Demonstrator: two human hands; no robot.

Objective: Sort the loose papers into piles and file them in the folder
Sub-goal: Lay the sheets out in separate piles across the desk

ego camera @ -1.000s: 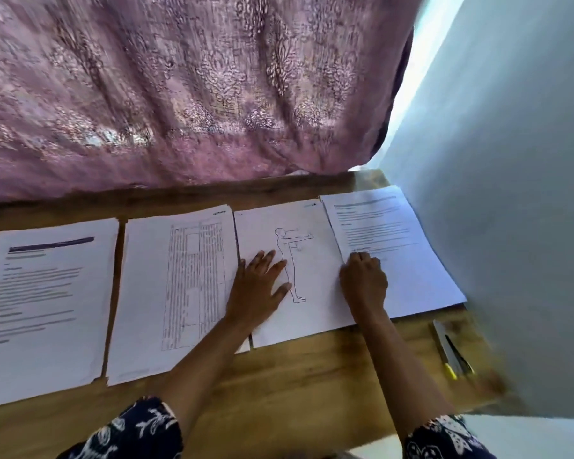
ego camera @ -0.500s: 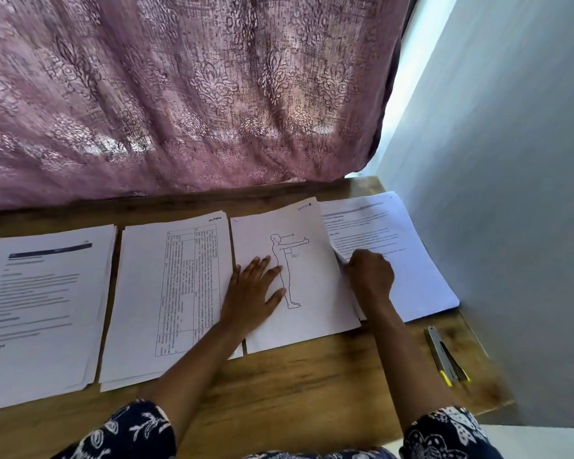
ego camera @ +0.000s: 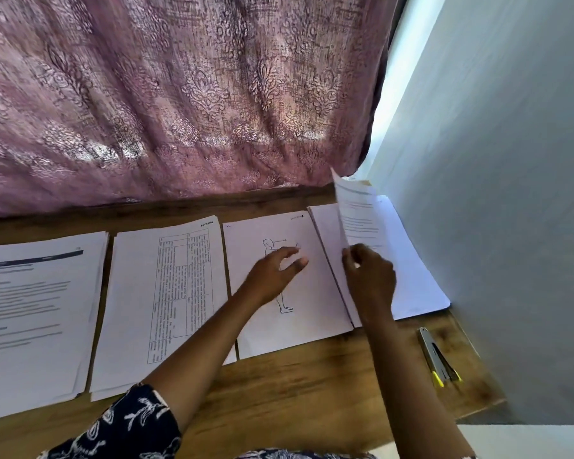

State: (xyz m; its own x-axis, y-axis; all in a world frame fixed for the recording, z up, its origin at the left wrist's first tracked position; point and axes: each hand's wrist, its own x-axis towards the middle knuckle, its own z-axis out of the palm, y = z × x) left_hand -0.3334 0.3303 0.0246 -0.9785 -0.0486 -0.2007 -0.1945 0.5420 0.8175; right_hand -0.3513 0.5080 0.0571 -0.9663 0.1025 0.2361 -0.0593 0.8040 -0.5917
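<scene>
Head view: wooden table (ego camera: pixel 312 392) nearest; stapler (ego camera: pixel 436 357) at right; four paper piles in row beyond; folder not in view. Left hand (ego camera: pixel 272 276) over figure-drawing pile (ego camera: pixel 312 329), fingers loosely spread, blurred, contact unclear; right hand (ego camera: pixel 370 279) pinches top sheet (ego camera: pixel 358 220) near lower edge, sheet raised upright above rightmost pile (ego camera: pixel 421 286). Risks: single pinch point lets sheet flop or crease; sheets beneath may drag, fan onto neighbouring pile, mixing sorts; curtain (ego camera: pixel 179 94) behind could snag raised corner.

Looks like a home room. Patterned pink curtain (ego camera: pixel 179 94) hangs behind a wooden tabletop (ego camera: pixel 295 392); plain wall (ego camera: pixel 511 193) at right.
</scene>
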